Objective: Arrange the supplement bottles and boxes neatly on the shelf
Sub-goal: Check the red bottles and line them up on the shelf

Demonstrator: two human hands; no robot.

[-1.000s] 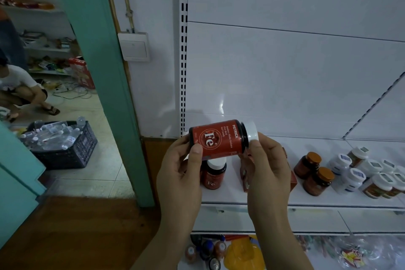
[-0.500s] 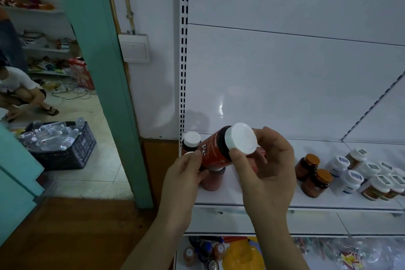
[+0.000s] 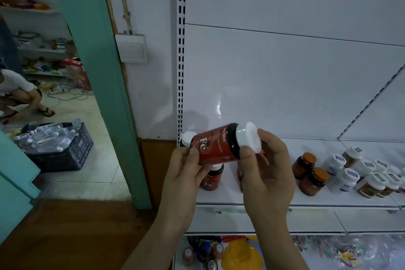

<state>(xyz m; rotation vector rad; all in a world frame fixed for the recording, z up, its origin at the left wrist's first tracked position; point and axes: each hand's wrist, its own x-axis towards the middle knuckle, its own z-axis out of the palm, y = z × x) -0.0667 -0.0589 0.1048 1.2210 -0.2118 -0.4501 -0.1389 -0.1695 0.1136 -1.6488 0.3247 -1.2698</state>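
Head view: both hands up in front of the white shelf (image 3: 258, 190), one red Fe bottle (image 3: 215, 146) between them.
Left hand (image 3: 186, 173): fingers curled round the base end of the bottle, thumb on the label.
Right hand (image 3: 266, 169): thumb and fingers pinch the white cap (image 3: 248, 139).
Change: a second ago the bottle lay level with the label facing the camera; half a second ago the cap swung toward the camera; now it lies tilted, cap up and to the right, label readable again.
Meaning: looks like a check or re-orient in the hands, not a placement. Bottle is held above the shelf, not set down.
Below left hand: another Fe bottle (image 3: 211, 176) stands upright on the shelf; a third white cap (image 3: 188, 138) shows just behind the left fingers.
Right of right hand: two amber bottles (image 3: 310, 173) with orange lids, then a loose cluster of white-capped bottles (image 3: 359, 173), well apart from the hands.
In the way: the standing Fe bottle sits right under the held one; judged risk of a knock on the way down.
Off-task: a crate of plastic bottles (image 3: 54, 144) on the floor, far left of the left hand.
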